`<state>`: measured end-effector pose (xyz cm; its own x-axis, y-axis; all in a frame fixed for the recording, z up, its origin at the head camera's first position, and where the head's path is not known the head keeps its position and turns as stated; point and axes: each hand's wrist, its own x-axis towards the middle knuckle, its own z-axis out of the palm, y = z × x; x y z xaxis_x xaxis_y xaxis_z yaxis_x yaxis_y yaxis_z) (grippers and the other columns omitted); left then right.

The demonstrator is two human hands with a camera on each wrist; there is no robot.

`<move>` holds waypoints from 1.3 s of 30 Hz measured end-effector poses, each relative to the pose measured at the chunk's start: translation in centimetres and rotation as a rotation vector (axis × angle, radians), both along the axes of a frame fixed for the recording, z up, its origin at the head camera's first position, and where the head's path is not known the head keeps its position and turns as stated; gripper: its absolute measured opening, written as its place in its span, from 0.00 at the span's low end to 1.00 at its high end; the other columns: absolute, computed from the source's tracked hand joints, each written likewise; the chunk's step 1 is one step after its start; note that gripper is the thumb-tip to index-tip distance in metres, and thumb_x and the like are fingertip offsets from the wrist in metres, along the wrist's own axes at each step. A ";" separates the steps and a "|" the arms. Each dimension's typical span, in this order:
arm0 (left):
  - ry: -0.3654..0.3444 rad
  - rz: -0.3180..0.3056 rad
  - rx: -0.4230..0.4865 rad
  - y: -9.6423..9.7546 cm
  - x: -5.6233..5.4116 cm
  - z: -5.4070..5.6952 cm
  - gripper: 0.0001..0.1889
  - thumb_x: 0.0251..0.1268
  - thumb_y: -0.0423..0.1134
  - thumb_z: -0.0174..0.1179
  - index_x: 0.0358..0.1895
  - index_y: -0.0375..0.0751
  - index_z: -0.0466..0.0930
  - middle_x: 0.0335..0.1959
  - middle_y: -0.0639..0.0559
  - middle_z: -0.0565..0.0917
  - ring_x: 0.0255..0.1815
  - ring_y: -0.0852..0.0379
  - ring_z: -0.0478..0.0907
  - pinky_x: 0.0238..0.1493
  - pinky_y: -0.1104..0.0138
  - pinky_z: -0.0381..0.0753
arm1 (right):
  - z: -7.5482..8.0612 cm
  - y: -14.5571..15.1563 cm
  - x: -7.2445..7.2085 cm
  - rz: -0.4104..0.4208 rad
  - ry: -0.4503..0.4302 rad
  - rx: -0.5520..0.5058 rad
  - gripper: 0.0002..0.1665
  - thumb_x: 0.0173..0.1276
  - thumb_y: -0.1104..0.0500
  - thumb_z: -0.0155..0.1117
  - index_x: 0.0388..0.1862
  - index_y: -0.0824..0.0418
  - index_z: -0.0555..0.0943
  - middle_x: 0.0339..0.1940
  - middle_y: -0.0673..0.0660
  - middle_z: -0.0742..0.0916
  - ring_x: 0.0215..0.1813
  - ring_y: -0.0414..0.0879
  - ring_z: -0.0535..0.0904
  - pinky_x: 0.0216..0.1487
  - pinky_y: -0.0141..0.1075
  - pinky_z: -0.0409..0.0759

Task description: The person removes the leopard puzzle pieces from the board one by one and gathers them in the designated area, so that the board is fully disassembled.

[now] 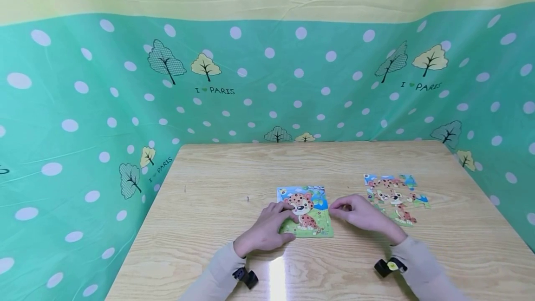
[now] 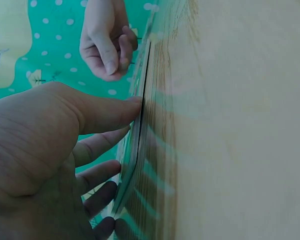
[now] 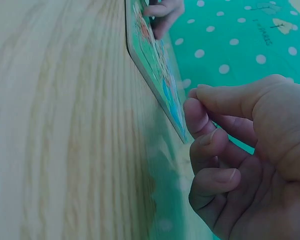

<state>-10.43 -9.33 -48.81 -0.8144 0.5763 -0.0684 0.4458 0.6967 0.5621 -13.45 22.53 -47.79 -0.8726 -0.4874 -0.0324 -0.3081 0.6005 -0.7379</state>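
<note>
A flat square board [image 1: 317,224] printed with a spotted leopard cub on grass lies mid-table. My left hand [image 1: 269,226] rests over its left side, fingers spread and lightly bent across the picture. In the left wrist view the left thumb [image 2: 110,112] touches the board's edge [image 2: 135,150]. Just off the right edge of the board is my right hand [image 1: 361,212], with thumb and index fingertips together. The right wrist view shows its other fingers [image 3: 215,180] curled, and nothing shows between the fingertips.
To the right of the right hand lies a cluster of jigsaw pieces [image 1: 403,212] with a matching leopard picture, gaps between some of them. The wooden table [image 1: 217,171] runs back to a green dotted cloth [image 1: 251,82]. Black wrist straps sit on both sleeves.
</note>
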 end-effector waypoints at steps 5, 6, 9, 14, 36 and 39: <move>0.000 0.001 -0.003 0.0 0.0 0.0 0.17 0.69 0.46 0.69 0.59 0.54 0.83 0.76 0.51 0.73 0.74 0.49 0.67 0.80 0.46 0.64 | -0.2 -0.9 0.0 0.038 -0.023 -0.015 0.07 0.76 0.53 0.69 0.45 0.53 0.90 0.36 0.46 0.89 0.34 0.35 0.78 0.37 0.29 0.77; -0.001 0.002 -0.003 0.0 0.0 0.0 0.17 0.69 0.46 0.69 0.59 0.54 0.83 0.76 0.51 0.73 0.74 0.49 0.67 0.80 0.46 0.64 | -0.2 -1.1 0.0 0.049 -0.030 -0.027 0.06 0.76 0.54 0.70 0.45 0.53 0.90 0.35 0.47 0.89 0.34 0.36 0.77 0.36 0.29 0.76; -0.002 0.002 -0.002 0.0 0.0 -0.1 0.17 0.69 0.46 0.69 0.59 0.55 0.83 0.76 0.51 0.73 0.74 0.49 0.67 0.80 0.45 0.64 | -0.3 -1.6 0.0 0.074 -0.059 -0.045 0.09 0.74 0.54 0.71 0.48 0.56 0.89 0.33 0.48 0.87 0.32 0.37 0.76 0.34 0.29 0.75; -0.001 -0.002 -0.004 0.1 -0.1 0.0 0.17 0.70 0.47 0.69 0.59 0.54 0.83 0.76 0.51 0.73 0.75 0.49 0.67 0.80 0.45 0.64 | -0.1 -2.4 0.2 0.082 -0.104 -0.036 0.16 0.72 0.53 0.74 0.53 0.60 0.87 0.29 0.48 0.83 0.27 0.36 0.73 0.29 0.29 0.73; -0.006 -0.005 0.003 0.0 -0.1 -0.1 0.17 0.71 0.46 0.69 0.59 0.54 0.83 0.76 0.51 0.72 0.75 0.49 0.66 0.80 0.45 0.64 | -0.4 -3.2 0.1 0.030 -0.141 0.027 0.22 0.67 0.49 0.79 0.53 0.57 0.85 0.20 0.45 0.77 0.20 0.36 0.67 0.25 0.29 0.69; -0.002 -0.006 0.002 0.0 -0.1 -0.1 0.16 0.70 0.46 0.69 0.59 0.54 0.83 0.76 0.51 0.72 0.75 0.49 0.67 0.79 0.45 0.65 | -0.4 -3.2 0.1 0.029 -0.146 0.035 0.22 0.67 0.48 0.79 0.54 0.57 0.85 0.19 0.45 0.76 0.19 0.36 0.66 0.25 0.29 0.68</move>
